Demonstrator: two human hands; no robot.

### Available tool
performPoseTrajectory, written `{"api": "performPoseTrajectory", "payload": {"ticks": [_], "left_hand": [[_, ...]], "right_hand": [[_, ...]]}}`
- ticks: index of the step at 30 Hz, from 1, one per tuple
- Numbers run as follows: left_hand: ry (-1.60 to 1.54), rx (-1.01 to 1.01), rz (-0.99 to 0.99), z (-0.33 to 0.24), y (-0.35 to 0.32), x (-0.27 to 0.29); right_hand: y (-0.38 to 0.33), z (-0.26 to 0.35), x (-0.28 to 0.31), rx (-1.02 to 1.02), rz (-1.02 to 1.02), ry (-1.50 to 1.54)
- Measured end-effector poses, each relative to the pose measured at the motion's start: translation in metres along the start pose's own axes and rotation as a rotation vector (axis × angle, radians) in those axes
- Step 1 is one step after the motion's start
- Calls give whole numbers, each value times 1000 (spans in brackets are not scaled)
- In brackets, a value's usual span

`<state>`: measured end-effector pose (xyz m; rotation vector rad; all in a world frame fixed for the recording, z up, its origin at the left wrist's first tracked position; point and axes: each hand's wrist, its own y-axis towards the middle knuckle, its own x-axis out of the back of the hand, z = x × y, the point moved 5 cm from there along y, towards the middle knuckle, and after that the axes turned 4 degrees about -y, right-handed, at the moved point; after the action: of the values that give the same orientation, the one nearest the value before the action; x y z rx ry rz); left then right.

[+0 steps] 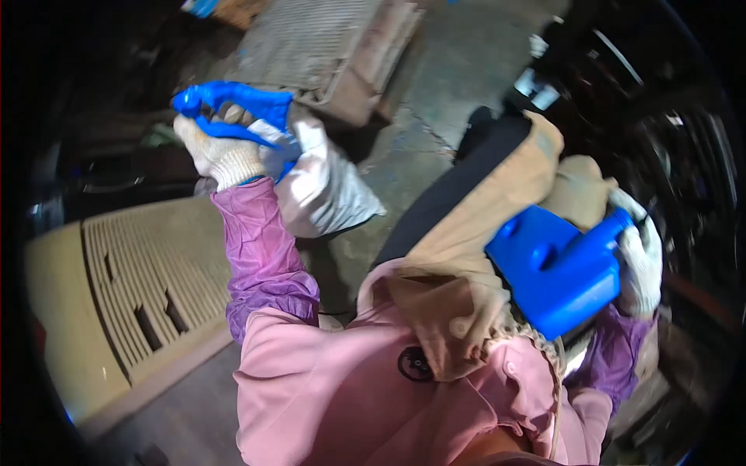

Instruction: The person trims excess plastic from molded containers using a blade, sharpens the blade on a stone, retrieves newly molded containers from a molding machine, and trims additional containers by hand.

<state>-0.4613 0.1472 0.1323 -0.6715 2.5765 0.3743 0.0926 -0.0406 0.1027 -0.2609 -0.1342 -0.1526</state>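
My left hand [217, 151], in a whitish knit glove, is raised at the upper left. Its fingers are closed round a blue plastic container [264, 101] that looks crushed or cut, with an opening in it and a pale label. Just beside it hangs or lies a white sack-like piece [322, 182]; whether it is joined to the blue plastic I cannot tell. On the right, my gloved right hand [643, 260] grips a blue plastic jug [579, 287] near its neck. The jug is tilted beside my lap, its broad side and handle hole showing.
A beige ribbed plastic panel [155, 264] with slots lies at the left. Another dusty ribbed casing [303, 54] stands ahead on the grey concrete floor [458, 62]. Dark, jumbled items [668, 155] fill the right side. My tan apron [482, 217] covers my lap.
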Motion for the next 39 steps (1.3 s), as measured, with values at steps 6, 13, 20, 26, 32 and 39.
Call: {"api": "performPoseTrajectory", "payload": {"ticks": [6, 13, 20, 26, 32, 39], "left_hand": [[556, 63, -477, -7, 19, 163], [403, 248, 613, 112, -63, -50], [11, 1376, 889, 219, -302, -174], [316, 950, 1067, 236, -304, -174], [358, 957, 1094, 236, -308, -177], [309, 912, 1052, 245, -305, -173]], "right_hand": [[14, 12, -6, 101, -27, -94], [-7, 78, -15, 299, -123, -198], [-48, 34, -57, 630, -204, -618], [-79, -39, -44, -40, 21, -91], [-76, -45, -12, -67, -7, -772], [-55, -70, -29, 49, 216, -787]]}}
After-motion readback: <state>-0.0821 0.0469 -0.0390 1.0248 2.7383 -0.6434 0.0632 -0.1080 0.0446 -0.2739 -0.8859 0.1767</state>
